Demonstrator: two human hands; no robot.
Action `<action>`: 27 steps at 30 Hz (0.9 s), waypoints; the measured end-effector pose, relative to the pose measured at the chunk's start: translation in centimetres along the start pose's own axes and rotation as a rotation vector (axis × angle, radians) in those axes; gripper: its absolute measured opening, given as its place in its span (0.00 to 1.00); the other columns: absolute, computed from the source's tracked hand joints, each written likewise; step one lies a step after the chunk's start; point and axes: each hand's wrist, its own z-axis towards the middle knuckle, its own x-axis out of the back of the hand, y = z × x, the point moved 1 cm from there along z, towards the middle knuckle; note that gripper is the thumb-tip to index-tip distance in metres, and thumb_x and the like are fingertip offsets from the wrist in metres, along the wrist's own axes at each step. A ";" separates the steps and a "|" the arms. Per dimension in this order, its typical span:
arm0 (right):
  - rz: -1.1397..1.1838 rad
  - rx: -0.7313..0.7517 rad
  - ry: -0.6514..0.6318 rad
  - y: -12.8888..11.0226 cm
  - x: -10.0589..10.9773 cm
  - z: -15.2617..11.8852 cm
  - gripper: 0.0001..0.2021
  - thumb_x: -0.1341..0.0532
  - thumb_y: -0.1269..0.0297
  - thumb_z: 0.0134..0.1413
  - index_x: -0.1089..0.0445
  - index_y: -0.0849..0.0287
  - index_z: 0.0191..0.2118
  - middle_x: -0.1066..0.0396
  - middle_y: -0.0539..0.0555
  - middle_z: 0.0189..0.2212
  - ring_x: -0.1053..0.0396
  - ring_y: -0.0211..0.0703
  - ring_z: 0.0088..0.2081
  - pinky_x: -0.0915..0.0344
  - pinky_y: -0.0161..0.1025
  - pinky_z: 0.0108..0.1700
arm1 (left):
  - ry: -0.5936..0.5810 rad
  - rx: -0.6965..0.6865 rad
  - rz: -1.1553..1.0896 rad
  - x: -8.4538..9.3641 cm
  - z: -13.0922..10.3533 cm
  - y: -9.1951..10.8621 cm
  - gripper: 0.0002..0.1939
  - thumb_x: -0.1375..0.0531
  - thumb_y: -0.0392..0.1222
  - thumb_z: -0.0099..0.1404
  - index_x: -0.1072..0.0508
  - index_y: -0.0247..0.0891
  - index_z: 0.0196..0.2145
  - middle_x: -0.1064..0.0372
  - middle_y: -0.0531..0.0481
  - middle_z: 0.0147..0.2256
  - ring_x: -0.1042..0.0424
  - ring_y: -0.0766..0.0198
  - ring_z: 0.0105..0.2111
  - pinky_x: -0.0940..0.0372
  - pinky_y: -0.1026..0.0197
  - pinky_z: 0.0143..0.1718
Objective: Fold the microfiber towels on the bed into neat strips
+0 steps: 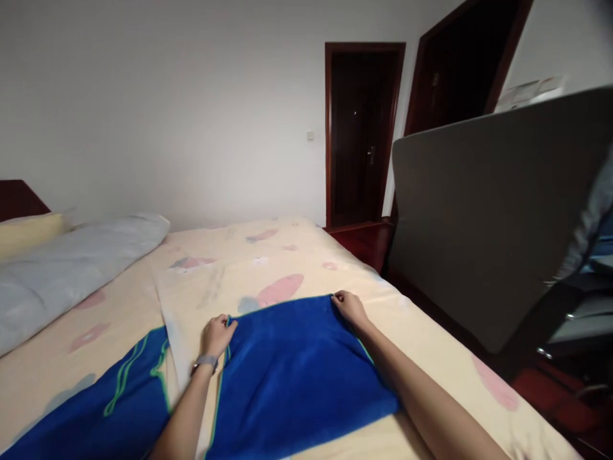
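Note:
A blue cloth [301, 370] with thin green edging lies spread over the bed, its far edge running between my two hands. My left hand [219, 335] pinches its far left corner; a grey band circles that wrist. At the far right corner, my right hand [350, 308] has the cloth between thumb and fingers. Left of my left forearm rests a second blue cloth [96, 399] with green trim and a green cord loop on top. Part of it is hidden by the forearm and the lower picture edge.
The bed [249, 255] has a cream sheet with pink and grey prints. On the left lie a long grey pillow [90, 252] and a yellow pillow [33, 231]. A large dark grey panel [479, 217] stands beyond the bed's right edge. A dark door [354, 140] is at the back.

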 end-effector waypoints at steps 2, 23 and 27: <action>-0.039 0.001 -0.006 1.2 -1.0 0.3 0.13 0.43 0.61 0.60 0.22 0.59 0.41 0.23 0.60 0.41 0.27 0.52 0.44 0.37 0.37 0.42 | -0.018 -0.010 0.009 -0.5 0.3 -1.0 0.12 0.44 0.51 0.57 0.31 0.41 0.25 0.31 0.52 0.23 0.30 0.59 0.30 0.43 0.63 0.30; 0.070 -0.066 -0.269 1.2 0.4 2.2 0.16 0.42 0.55 0.58 0.24 0.61 0.29 0.27 0.53 0.24 0.31 0.42 0.29 0.40 0.33 0.29 | -0.257 0.095 -0.380 0.7 0.4 -0.6 0.23 0.38 0.63 0.48 0.34 0.39 0.19 0.38 0.56 0.19 0.36 0.63 0.24 0.40 0.63 0.29; 0.150 -0.060 -0.321 1.2 0.3 2.0 0.17 0.41 0.53 0.56 0.27 0.61 0.26 0.34 0.50 0.16 0.37 0.38 0.22 0.44 0.32 0.24 | -0.305 0.130 -0.462 0.9 0.2 -0.8 0.24 0.35 0.63 0.45 0.32 0.37 0.21 0.39 0.57 0.19 0.36 0.65 0.23 0.39 0.63 0.29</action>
